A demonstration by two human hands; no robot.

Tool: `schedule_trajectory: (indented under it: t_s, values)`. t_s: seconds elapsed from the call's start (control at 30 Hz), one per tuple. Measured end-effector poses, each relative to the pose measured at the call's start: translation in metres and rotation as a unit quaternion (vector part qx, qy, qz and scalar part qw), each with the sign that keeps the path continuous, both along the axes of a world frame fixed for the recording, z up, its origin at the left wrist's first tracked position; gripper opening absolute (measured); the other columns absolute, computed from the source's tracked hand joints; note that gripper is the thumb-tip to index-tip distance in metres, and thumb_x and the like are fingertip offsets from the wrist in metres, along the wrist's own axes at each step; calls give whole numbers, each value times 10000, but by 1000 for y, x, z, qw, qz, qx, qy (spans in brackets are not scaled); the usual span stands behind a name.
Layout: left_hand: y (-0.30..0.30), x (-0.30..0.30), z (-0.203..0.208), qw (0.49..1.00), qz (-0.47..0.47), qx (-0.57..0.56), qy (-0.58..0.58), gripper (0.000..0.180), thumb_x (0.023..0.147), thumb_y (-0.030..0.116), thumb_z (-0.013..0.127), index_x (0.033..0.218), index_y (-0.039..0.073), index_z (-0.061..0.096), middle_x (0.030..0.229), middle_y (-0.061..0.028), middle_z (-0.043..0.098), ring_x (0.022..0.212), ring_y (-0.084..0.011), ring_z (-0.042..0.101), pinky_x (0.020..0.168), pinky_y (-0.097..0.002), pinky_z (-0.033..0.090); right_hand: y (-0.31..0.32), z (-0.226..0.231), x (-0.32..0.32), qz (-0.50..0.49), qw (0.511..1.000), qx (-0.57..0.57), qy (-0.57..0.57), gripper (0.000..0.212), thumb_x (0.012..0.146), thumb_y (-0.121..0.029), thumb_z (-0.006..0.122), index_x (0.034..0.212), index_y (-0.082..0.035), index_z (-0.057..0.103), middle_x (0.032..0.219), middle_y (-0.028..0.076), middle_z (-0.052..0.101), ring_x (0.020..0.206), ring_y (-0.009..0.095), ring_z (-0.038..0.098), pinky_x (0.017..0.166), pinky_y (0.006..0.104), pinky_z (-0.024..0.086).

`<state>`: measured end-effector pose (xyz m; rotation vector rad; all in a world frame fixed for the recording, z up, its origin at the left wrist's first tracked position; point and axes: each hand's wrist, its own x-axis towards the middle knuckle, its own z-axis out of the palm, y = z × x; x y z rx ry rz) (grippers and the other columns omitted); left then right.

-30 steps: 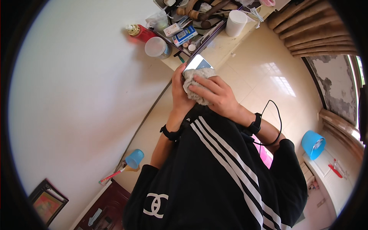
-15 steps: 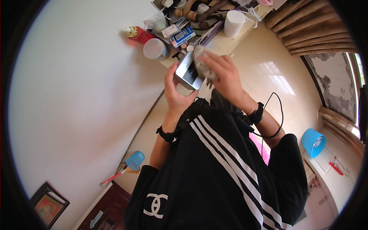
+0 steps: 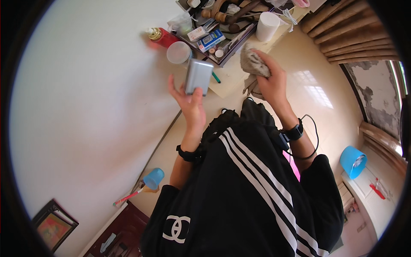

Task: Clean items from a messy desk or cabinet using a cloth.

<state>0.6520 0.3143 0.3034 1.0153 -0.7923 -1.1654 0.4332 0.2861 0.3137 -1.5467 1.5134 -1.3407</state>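
My left hand (image 3: 191, 105) holds a silver, round-cornered box-shaped device (image 3: 199, 76) upright near the table's corner. The thumb presses on its lower edge, one finger sticks out to the left, and the other fingers are partly hidden behind it. A plain silver side faces up now, so the dark panel is out of sight. Off to the right, my right hand (image 3: 272, 83) grips a crumpled grey-brown cloth (image 3: 252, 62), part of which hangs below the fingers. Cloth and device are apart.
On the pale table (image 3: 227, 83) lies a green pen (image 3: 216, 77). Beyond stand a clear-lidded jar (image 3: 179, 52), a red pump bottle (image 3: 162, 37), a cluttered dark tray (image 3: 233, 50) with a blue-and-white box (image 3: 211, 40), and a white cylinder (image 3: 268, 26). A white wall (image 3: 94, 98) borders the left.
The cloth has come off the device and moved right with my right hand. My left hand has turned the device, swapping its dark-panelled face for a plain silver side. The green pen has come into sight.
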Motion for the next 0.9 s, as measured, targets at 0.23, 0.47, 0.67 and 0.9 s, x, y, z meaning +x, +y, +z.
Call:
schedule_trajectory:
  t_s: [0.23, 0.47, 0.67, 0.9]
  values:
    - [0, -4, 7, 983, -112, 52, 134, 633, 867, 258, 684, 1371, 52, 360, 1263, -102, 524, 1151, -244, 537, 982, -458, 445, 20, 39, 25, 61, 984, -138, 92, 621, 599, 87, 659, 1189, -103, 623, 1249, 123, 593, 948, 317, 592, 823, 367, 489]
    - [12, -3, 33, 951, -129, 183, 214, 557, 920, 504, 500, 1297, 95, 486, 1239, -51, 572, 1158, -213, 530, 978, -407, 425, 34, 19, 41, 213, 914, -290, 187, 615, 583, 4, 717, 1182, -110, 634, 1284, 117, 567, 871, 295, 580, 744, 354, 499]
    - [6, -14, 31, 951, -185, 133, 211, 606, 913, 498, 505, 1361, 101, 413, 1339, -103, 502, 1206, -261, 479, 996, -427, 416, 15, 1, 29, 44, 969, -184, 156, 507, 655, -37, 667, 1150, -137, 621, 1298, 41, 554, 835, 250, 528, 753, 341, 500]
    - [8, -5, 25, 951, -142, 212, 176, 619, 905, 476, 530, 1355, 68, 412, 1346, -142, 482, 1240, -285, 459, 1065, -447, 357, 37, -11, 15, 275, 884, -295, 235, 452, 712, -60, 635, 1158, -133, 642, 1287, 98, 571, 919, 270, 597, 779, 361, 503]
